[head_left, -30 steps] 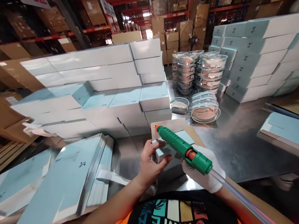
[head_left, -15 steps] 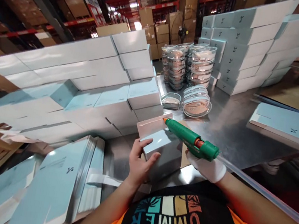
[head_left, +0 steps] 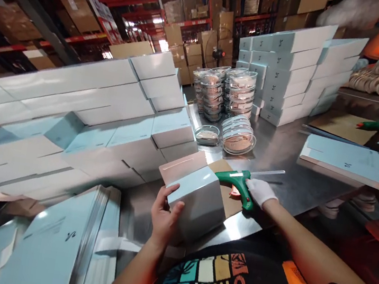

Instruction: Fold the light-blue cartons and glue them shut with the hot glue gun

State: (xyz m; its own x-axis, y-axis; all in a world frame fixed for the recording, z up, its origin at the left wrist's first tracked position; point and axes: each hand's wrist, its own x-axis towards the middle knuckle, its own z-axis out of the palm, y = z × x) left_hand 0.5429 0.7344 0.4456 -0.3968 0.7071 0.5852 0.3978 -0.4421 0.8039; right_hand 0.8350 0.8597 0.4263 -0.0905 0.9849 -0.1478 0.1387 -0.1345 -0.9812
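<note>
Steel table (head_left: 288,177) lies under your hands, smooth and reflective; pale blue boxes (head_left: 82,110) are stacked in a wall at your left; your left hand (head_left: 162,214), bare, clasps a glossy blue carton (head_left: 198,201) near the table's front edge, flap (head_left: 182,166) open at the top; your gloved right hand (head_left: 258,191) grips the green plastic glue gun (head_left: 237,181), lying flat just beside the carton, long axis level, nozzle towards the carton.

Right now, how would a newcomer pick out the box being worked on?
Start at the steel table and find the green glue gun near its front edge. Just left sits the pale blue box, the only one with an open flap, steadied by the bare left hand.
</note>
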